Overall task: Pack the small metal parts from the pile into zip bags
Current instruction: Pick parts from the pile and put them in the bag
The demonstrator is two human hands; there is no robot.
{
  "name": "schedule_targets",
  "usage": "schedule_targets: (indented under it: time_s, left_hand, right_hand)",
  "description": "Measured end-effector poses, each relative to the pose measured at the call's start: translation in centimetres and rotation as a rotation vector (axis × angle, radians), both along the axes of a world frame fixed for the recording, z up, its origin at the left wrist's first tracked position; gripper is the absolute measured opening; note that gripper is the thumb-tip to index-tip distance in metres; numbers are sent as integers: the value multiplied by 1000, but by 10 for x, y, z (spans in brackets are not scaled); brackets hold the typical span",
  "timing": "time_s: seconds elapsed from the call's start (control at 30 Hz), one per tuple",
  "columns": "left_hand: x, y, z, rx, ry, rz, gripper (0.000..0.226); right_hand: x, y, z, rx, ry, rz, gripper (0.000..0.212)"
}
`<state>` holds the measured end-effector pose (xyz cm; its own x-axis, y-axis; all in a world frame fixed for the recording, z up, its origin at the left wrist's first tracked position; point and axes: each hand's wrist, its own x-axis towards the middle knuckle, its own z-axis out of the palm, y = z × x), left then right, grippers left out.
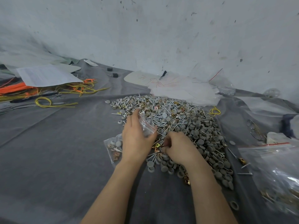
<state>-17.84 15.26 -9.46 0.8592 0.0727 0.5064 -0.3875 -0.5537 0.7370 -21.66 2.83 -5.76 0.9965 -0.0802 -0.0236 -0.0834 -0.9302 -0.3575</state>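
Left fingers (136, 113): closed round a small clear zip bag (147, 126), the forefinger stretched out past it; the left hand (135, 139) grips the bag just above the near-left edge of the pile.
Zip bag: red-striped mouth turned toward the right fingers; something grey shows inside, but the contents are too blurred to name.
Right fingers (168, 139): bent downward, tips sunk among the parts; whether they pinch a part I cannot tell.
Right hand (179, 147): lies on the near edge of the pile, just beside the left hand and apart from it.
Pile (181, 117): under both sets of fingertips, spreading beyond them and off to their right.
Pile contents: grey round caps (203, 136), silver screws (155, 118) and brass clips (157, 145), all mixed together.
Filled bag (113, 147): flat on the cloth, left of the left fingers and partly under that wrist; caps and brass clips show through it.
Empty bags (182, 89): a loose heap of clear bags past the far edge of the pile, well beyond the fingers.
Large clear sack (278, 172): well right of the right fingers; brass and grey bits show through it.
Cloth (48, 151): grey, creased, under everything.
Yellow wire (46, 102): looped on the cloth, well left of the left fingers.
Orange cords (14, 88): farther left again, partly under a paper sheet (47, 75).
Backdrop (161, 29): pale, speckled, rising behind the empty bags.
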Motion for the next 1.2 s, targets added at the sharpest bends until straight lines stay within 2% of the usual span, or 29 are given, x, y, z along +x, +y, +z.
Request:
schedule_targets:
  time_s: [0.13, 0.3, 0.37, 0.47, 0.57, 0.63, 0.77, 0.83, 0.97, 1.2]
  left_hand:
    - [-1, -1, 0, 23, 4, -3, 84]
    - [-4, -2, 1, 127, 31, -55, 84]
    - [-5, -3, 1, 165, 38, -87, 83]
    - [-6, -3, 1, 190, 48, -109, 83]
    - [-6, -2, 2, 159, 44, -85, 84]
    - [-5, -2, 3, 118, 39, -44, 84]
    - [-2, 0, 2, 39, 28, 36, 83]
    - [-2, 1, 1, 22, 26, 54, 83]
    - [-2, 2, 1, 15, 18, 74, 81]
    - [0, 1, 1, 36, 30, 74, 81]
  right_hand:
    - [2, -4, -4, 66, -132, -68, 8]
    - [7, 2, 1, 559, -513, -131, 13]
    - [8, 10, 0, 682, -518, -90, 14]
    - [9, 15, -3, 713, -444, -19, 11]
    - [9, 4, 1, 686, -463, -66, 8]
    - [5, -10, 5, 565, -433, -102, 6]
    - [-3, -23, 10, 214, -21, -5, 11]
    - [-5, -20, 12, 96, 88, 63, 11]
    - [-8, -14, 16, 72, 132, 158, 19]
    - [-12, -6, 17, -7, 149, 191, 15]
